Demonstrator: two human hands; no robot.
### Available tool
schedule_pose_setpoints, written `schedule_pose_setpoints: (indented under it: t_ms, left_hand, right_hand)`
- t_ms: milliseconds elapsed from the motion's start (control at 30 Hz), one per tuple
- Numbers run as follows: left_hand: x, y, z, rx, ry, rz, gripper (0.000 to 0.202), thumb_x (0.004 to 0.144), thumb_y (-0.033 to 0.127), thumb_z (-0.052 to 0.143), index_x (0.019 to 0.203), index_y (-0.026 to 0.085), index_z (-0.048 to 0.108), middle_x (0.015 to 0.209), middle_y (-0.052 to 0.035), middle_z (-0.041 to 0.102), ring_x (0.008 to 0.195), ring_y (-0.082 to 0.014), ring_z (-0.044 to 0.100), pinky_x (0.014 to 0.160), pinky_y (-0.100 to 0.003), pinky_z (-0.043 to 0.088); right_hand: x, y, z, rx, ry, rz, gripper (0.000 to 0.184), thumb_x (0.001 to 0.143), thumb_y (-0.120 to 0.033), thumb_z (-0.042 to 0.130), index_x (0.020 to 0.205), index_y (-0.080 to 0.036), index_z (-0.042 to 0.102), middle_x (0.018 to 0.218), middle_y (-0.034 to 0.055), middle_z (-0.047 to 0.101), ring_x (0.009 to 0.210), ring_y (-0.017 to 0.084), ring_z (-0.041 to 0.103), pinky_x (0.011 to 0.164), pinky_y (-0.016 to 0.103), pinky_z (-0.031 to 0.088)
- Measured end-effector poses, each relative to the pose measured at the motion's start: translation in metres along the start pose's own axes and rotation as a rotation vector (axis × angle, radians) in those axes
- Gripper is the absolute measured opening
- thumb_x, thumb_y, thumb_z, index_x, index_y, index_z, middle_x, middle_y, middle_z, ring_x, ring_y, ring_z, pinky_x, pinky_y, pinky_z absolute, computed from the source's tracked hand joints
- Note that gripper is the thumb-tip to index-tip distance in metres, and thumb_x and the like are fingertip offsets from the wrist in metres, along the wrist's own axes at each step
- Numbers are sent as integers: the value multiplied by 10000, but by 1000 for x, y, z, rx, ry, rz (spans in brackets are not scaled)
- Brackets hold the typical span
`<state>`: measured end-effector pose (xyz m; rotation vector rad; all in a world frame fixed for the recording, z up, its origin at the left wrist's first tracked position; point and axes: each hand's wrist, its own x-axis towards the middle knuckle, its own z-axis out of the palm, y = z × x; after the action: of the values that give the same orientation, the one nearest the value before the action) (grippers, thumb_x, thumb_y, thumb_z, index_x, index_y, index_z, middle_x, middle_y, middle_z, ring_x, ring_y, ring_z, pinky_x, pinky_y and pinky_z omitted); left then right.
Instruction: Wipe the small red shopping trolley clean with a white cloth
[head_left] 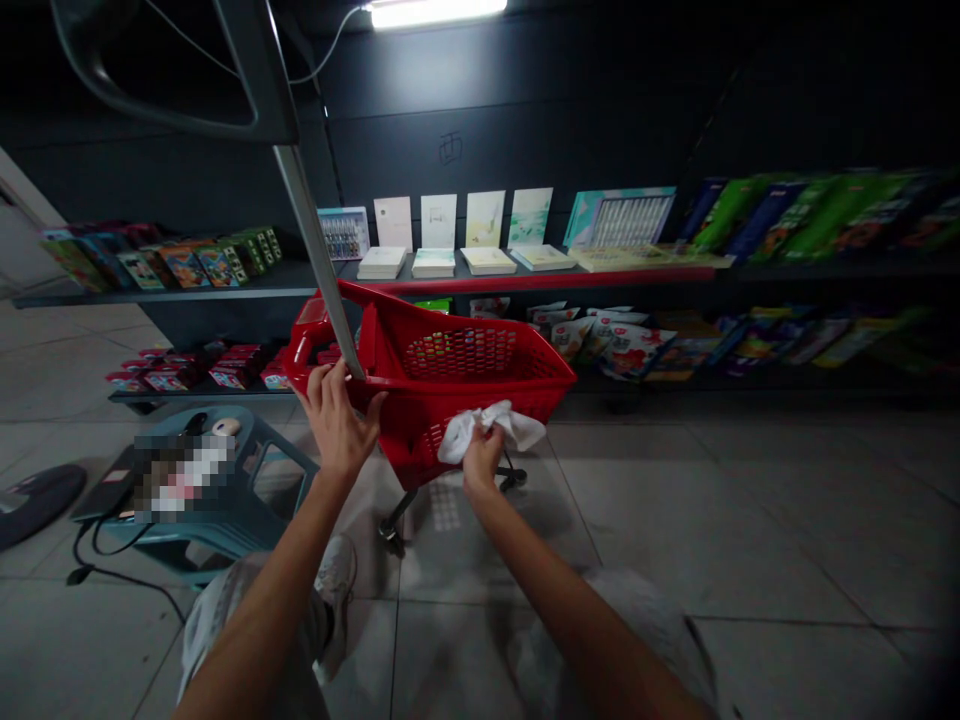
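A red plastic shopping cart on small wheels stands in front of me, with a perforated basket. A metal pole rises past its left end to a dark looped frame. My left hand grips the cart's edge beside the pole's foot, with the fingers over the rim and the thumb out to the right. In my right hand is a crumpled white cloth, bunched between fingers and thumb. The cloth lies against the near side of the basket, partly covering its holes.
Behind the cart, a dark shelf bears books, boxes and green packs. Snack bags fill the lower level. At left, a blue-green plastic stool carries a blurred-out item and cables. Tiled floor spreads to the right.
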<state>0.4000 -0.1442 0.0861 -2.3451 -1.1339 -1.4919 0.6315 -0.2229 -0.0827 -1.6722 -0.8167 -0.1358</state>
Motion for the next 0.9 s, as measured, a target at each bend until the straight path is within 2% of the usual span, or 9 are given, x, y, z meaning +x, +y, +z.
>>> schedule_pose_setpoints:
  t_ms: [67,133,267,367,500,600,667,767,900]
  left_hand:
    - [-2,3,2,0,-4,-10,737,908,558,638,1488,144,445,1396,-188,586,1428,-336,425,1274,-535,168]
    - [-2,5,4,0,2,-17,734,911,558,635,1486,142,450,1376,-184,600,1418,-333,437,1274,-535,161]
    - [-2,7,6,-6,16,-13,721,909,533,643,1481,135,459,1361,-181,611,1407,-334,451,1265,-535,188]
    - [-2,8,5,-12,13,-1,723,909,524,641,1491,140,450,1389,-176,602,1408,-334,449,1263,-540,198]
    - [1,9,4,-10,-11,-8,720,914,545,631,1491,152,453,1413,-174,591,1411,-337,452,1267,-554,177]
    - [3,5,4,-5,-16,-2,723,917,559,629,1487,148,459,1410,-181,591,1421,-341,443,1265,-560,171]
    - [5,1,4,-13,-18,17,731,916,566,632,1493,153,455,1401,-176,597,1426,-336,438,1260,-547,192]
    - [6,-5,5,-29,-22,29,762,905,586,642,1506,160,446,1393,-174,602,1423,-337,442,1256,-534,210]
    - [6,-8,6,-22,-13,35,769,902,585,647,1508,155,448,1378,-177,609,1406,-349,453,1244,-536,235]
  right_hand:
    - [-25,-26,25,139,155,264,379,964,-477,413,1126,-168,563,1034,136,659,937,250,616,902,401,515]
    - [-45,-55,39,233,147,323,315,906,-463,534,1038,-181,579,1010,107,643,925,232,591,911,381,497]
    - [-64,-113,40,318,-26,149,194,881,-313,583,1026,-189,611,998,76,646,932,215,587,898,356,505]
    - [-63,-135,35,309,-189,-111,282,899,-212,590,1174,-216,651,1168,102,638,1103,238,611,996,377,514]
    - [-66,-110,35,138,-445,-423,362,949,-160,563,1288,-228,669,1315,114,624,1285,261,574,1144,412,461]
    - [-76,-69,36,-54,-652,-519,326,958,-117,545,1226,-218,701,1238,99,678,1173,238,626,1036,370,539]
    - [-76,-47,32,-168,-713,-583,277,939,-97,582,1141,-214,732,1228,101,688,1152,242,622,980,355,560]
    - [-55,-23,10,-278,-674,-647,238,944,-98,584,1078,-205,749,1276,118,664,1203,257,584,985,361,547]
    - [8,1,-40,-361,-366,-385,227,937,-89,551,971,-182,754,1169,128,665,1130,252,597,1022,380,507]
